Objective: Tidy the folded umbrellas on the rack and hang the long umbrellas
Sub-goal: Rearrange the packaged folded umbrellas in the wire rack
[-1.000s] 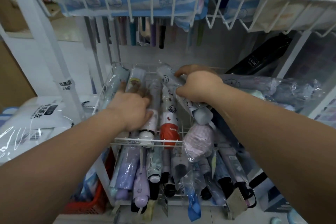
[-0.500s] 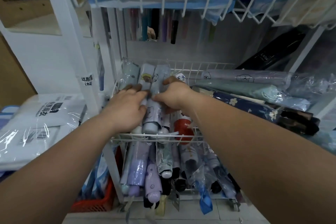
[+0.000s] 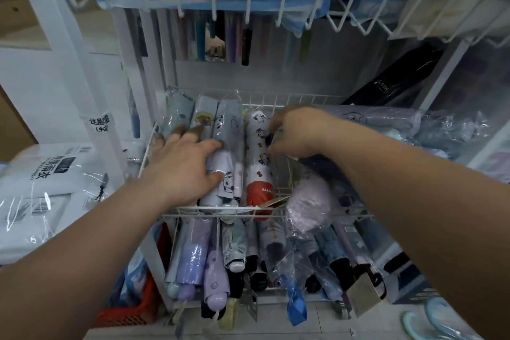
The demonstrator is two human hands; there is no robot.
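The folded umbrellas (image 3: 229,130) lie side by side in the wire basket (image 3: 345,215). The left hand (image 3: 182,165) presses flat, fingers spread, on those at the basket's left. The right hand (image 3: 298,132) curls its fingers beside the white-and-red umbrella (image 3: 258,163) mid-basket; I cannot tell whether it grips.

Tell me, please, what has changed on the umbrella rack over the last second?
The right hand laid the grey printed umbrella straight into the row, let it go and moved right, over the white-and-red umbrella. The left hand stayed flat on the row's left side.
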